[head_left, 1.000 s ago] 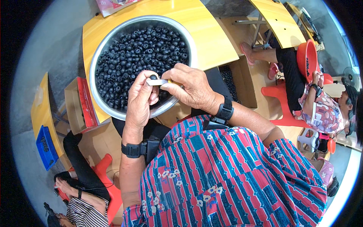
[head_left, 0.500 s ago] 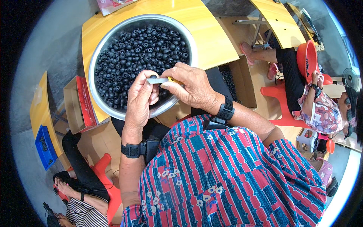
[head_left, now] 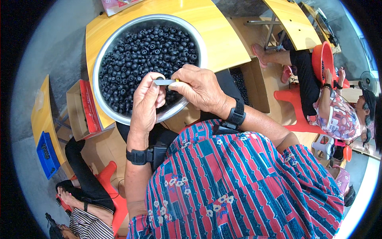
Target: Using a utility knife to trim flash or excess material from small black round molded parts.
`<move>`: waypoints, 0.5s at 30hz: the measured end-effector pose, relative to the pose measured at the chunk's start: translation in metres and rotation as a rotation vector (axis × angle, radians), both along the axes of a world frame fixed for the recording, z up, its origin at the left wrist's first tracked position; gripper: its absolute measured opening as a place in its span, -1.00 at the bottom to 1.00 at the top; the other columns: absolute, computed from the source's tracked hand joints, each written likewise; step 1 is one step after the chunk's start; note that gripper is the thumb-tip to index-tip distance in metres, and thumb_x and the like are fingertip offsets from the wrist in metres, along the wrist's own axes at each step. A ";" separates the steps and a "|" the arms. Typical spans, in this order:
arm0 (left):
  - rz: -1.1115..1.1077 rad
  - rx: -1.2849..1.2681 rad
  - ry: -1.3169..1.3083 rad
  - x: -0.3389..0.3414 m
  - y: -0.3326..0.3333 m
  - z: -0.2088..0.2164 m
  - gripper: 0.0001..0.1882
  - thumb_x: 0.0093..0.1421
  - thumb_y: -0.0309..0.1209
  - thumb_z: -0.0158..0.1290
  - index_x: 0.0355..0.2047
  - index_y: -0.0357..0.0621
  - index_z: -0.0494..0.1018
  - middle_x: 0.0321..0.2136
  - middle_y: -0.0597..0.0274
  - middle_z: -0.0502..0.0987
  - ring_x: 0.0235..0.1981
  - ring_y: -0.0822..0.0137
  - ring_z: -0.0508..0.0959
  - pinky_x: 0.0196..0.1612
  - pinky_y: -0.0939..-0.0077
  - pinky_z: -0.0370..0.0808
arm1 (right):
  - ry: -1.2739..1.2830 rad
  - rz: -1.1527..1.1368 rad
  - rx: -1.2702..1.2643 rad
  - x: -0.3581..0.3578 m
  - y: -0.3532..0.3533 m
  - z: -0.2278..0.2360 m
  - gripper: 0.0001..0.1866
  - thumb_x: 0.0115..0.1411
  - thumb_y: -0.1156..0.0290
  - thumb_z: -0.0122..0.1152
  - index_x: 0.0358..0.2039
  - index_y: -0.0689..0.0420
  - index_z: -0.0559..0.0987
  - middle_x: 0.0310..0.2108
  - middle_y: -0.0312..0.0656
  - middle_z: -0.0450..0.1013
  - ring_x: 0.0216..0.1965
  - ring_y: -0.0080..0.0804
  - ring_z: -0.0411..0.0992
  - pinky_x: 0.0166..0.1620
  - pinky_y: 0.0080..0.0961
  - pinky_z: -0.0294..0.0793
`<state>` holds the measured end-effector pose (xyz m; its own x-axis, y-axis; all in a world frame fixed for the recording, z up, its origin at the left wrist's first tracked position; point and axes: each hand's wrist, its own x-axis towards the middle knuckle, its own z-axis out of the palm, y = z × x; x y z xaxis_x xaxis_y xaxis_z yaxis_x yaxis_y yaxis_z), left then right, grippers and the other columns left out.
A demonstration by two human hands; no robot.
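My left hand (head_left: pixel 144 104) pinches a small black rounded piece (head_left: pixel 160 78) between thumb and forefinger; most of it is hidden by the fingertips and the blade. In my right hand (head_left: pixel 202 88) is a craft knife (head_left: pixel 165 82) with a narrow silver blade and a bit of yellow handle showing. Its blade lies across the piece at my left fingertips. Both hands are over the near edge of a large metal basin (head_left: pixel 96 89). Many similar black rounded pieces (head_left: pixel 145 51), some with a hole visible, fill the basin.
The basin rests on a yellow table (head_left: pixel 225 42). An open cardboard box (head_left: pixel 258 85) with black pieces stands right of my legs, another box (head_left: pixel 77 111) at the left. One co-worker sits left, another right with a red basin (head_left: pixel 321 59). A blue tray (head_left: pixel 48 155) is far left.
The knife blade has tilted and now shows narrower, still at the black piece. Both hands stay nearly in place. The co-worker at the right has moved their hands apart.
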<state>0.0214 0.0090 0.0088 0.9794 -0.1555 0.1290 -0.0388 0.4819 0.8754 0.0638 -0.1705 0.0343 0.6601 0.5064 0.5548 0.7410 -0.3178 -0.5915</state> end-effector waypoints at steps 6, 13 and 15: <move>-0.036 -0.004 -0.054 -0.001 0.001 0.001 -0.74 0.39 -0.21 -0.10 -0.17 -0.16 0.37 -0.47 0.47 0.26 -0.54 0.66 0.18 -0.54 0.81 0.10 | 0.161 -0.124 0.124 0.003 0.005 0.003 -0.75 0.19 0.24 0.20 -0.43 0.19 0.56 -0.52 -0.06 0.44 -0.44 -0.09 0.46 -0.38 -0.30 0.43; -0.038 -0.020 -0.033 -0.002 0.001 0.004 -0.75 0.40 -0.20 -0.13 -0.20 -0.13 0.33 -0.46 0.43 0.25 -0.52 0.61 0.20 -0.52 0.77 0.14 | 0.273 -0.079 0.178 0.004 0.001 0.005 -0.76 0.21 0.28 0.21 -0.37 0.23 0.58 -0.52 -0.07 0.44 -0.45 -0.22 0.47 -0.36 -0.40 0.42; -0.036 -0.015 -0.023 -0.003 0.001 0.005 -0.75 0.40 -0.20 -0.12 -0.20 -0.13 0.34 -0.46 0.43 0.25 -0.52 0.61 0.20 -0.52 0.77 0.14 | 0.293 -0.069 0.158 0.003 0.001 0.004 -0.77 0.20 0.29 0.23 -0.34 0.24 0.59 -0.49 -0.08 0.47 -0.42 -0.27 0.49 -0.33 -0.43 0.44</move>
<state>0.0189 0.0101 0.0136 0.9698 -0.1890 0.1542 -0.0412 0.4962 0.8672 0.0673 -0.1693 0.0382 0.8327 0.3782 0.4044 0.5121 -0.2483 -0.8222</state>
